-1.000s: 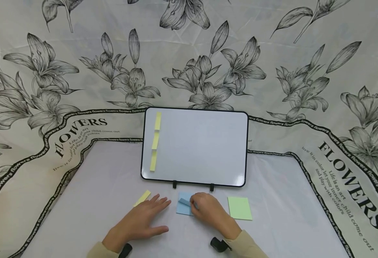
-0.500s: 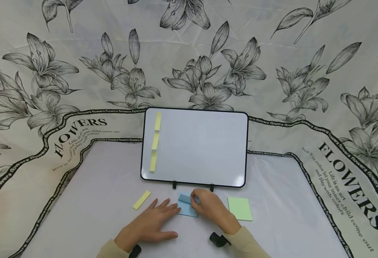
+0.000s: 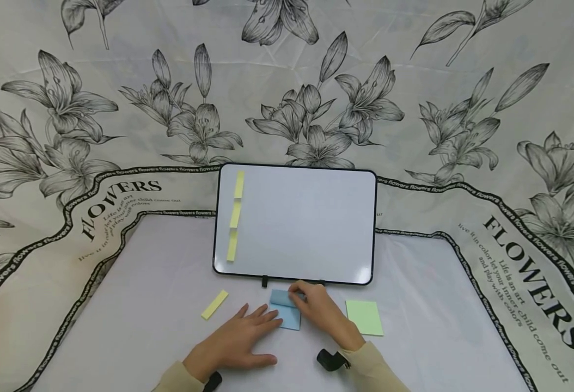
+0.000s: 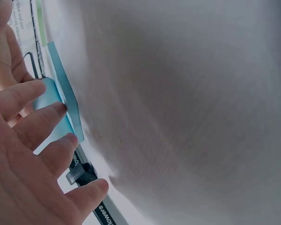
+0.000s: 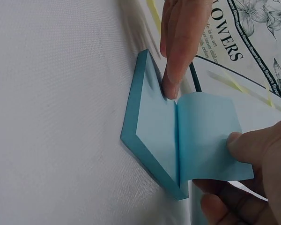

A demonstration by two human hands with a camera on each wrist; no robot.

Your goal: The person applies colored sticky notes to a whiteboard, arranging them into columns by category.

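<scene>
A pad of blue sticky notes (image 3: 292, 320) lies on the white cloth in front of the whiteboard. Its top note (image 5: 208, 136) is folded up and back, still joined to the pad along the far side. My right hand (image 3: 323, 313) pinches the raised end of this note between thumb and fingers, plainly seen in the right wrist view. With fingers spread and fairly straight, my left hand (image 3: 240, 337) rests its fingertips on the near left part of the pad. Left of that hand lies a narrow yellow pad (image 3: 215, 305) of sticky strips.
Behind the hands stands a black-framed whiteboard (image 3: 306, 223) on small black feet. A column of yellow sticky strips (image 3: 235, 214) runs down its left side. To the right of my right hand is a green sticky note pad (image 3: 364, 317).
My left hand has moved right, off the yellow strips and onto the blue pad. My right hand has moved slightly away from me, lifting the blue note further back.
</scene>
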